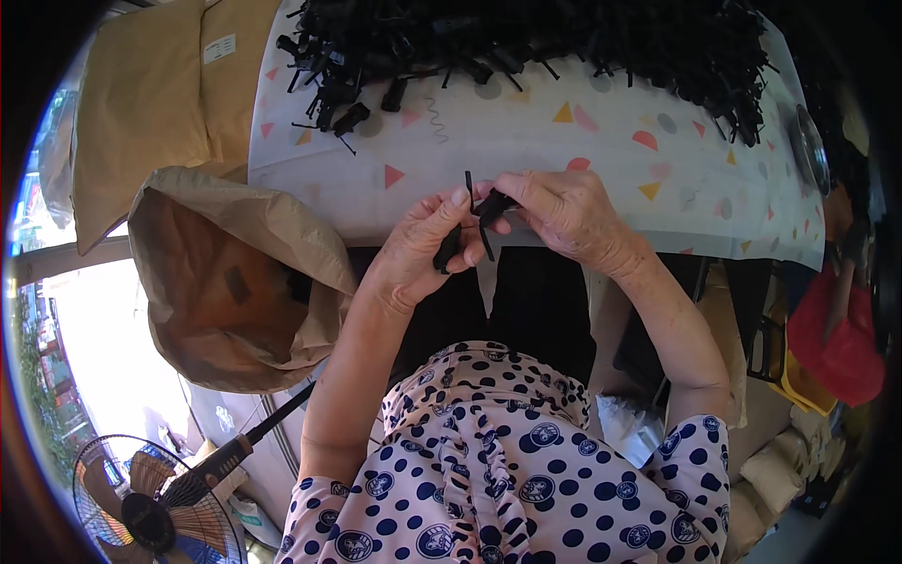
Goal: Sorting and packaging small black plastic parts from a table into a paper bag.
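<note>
Both hands meet just over the table's near edge. My left hand (423,235) is closed round a small black plastic part (447,250), which lies against its fingers. Between the two hands stands a thin black strip (469,186), its upper end by my left thumb. My right hand (573,216) pinches a black blocky plastic part (493,205), tilted, with its lower end close to my left fingertips. Whether the strip joins either part is hidden by the fingers. Beyond the hands, a large heap of black plastic parts (404,56) with thin prongs covers the table's far side.
The table wears a white cloth (526,122) printed with coloured shapes. At left stands an open brown paper sack (235,282); behind it are large brown sheets (141,103). A fan (150,522) is at lower left. A round metal dish (810,150) sits at the right edge.
</note>
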